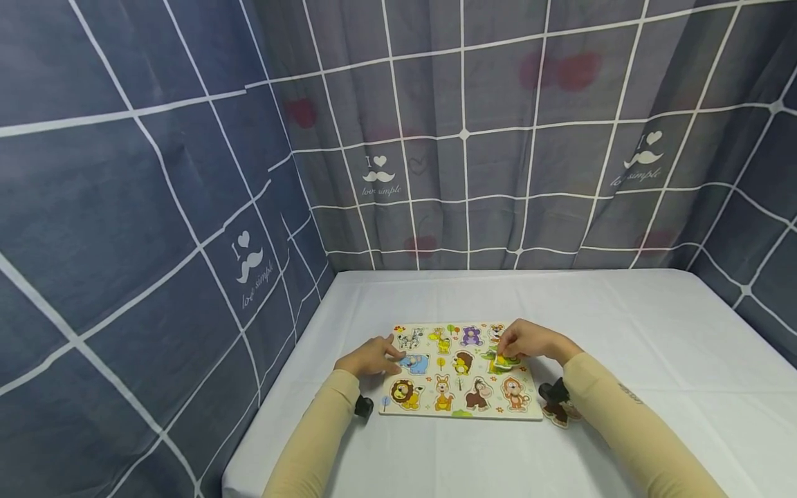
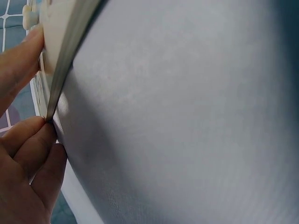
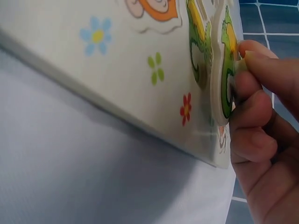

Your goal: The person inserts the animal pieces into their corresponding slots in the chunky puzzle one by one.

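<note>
A wooden animal puzzle board [image 1: 429, 408] lies flat on the white table. My right hand [image 1: 529, 340] is over its right side and pinches a green crocodile puzzle piece [image 3: 228, 65] by a small peg. In the right wrist view that piece is tilted on edge, just above the matching green picture [image 3: 196, 46] on the board. My left hand [image 1: 372, 356] rests at the board's left edge, its thumb [image 2: 32, 44] on the top face and its fingertips [image 2: 44, 128] against the side. The left fingers look relaxed, not curled round the board.
A brown puzzle piece [image 1: 556, 415] lies right of the board, partly hidden by the right wrist's black camera. Lion [image 1: 406, 394], elephant [image 1: 414, 364] and monkey [image 1: 515, 394] figures show on the board. A dark checked curtain [image 1: 429, 173] hangs behind the white tablecloth [image 1: 436, 456].
</note>
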